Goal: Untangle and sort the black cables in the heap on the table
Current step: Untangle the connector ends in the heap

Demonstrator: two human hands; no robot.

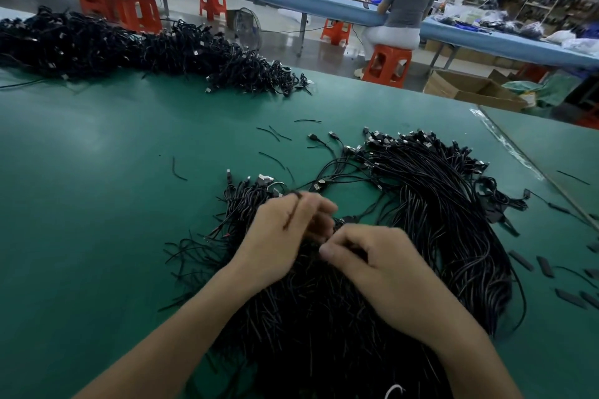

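A big heap of black cables (431, 204) with USB plugs lies on the green table (97, 172), spreading from the middle down to the near edge. Both hands work over its left part. My left hand (285, 233) has its fingers curled round a few black cables, and one strand runs over the back of the hand. My right hand (372, 262) pinches cable strands between thumb and fingers just beside the left hand. The fingertips of both hands are blurred.
A second long pile of black cables (129, 48) lies along the far left edge. Short black cut pieces (275, 134) and black sleeves (544, 266) are scattered on the mat. A person sits on an orange stool (387, 66) at a blue bench behind. Cardboard boxes (466, 89) stand beyond the far edge.
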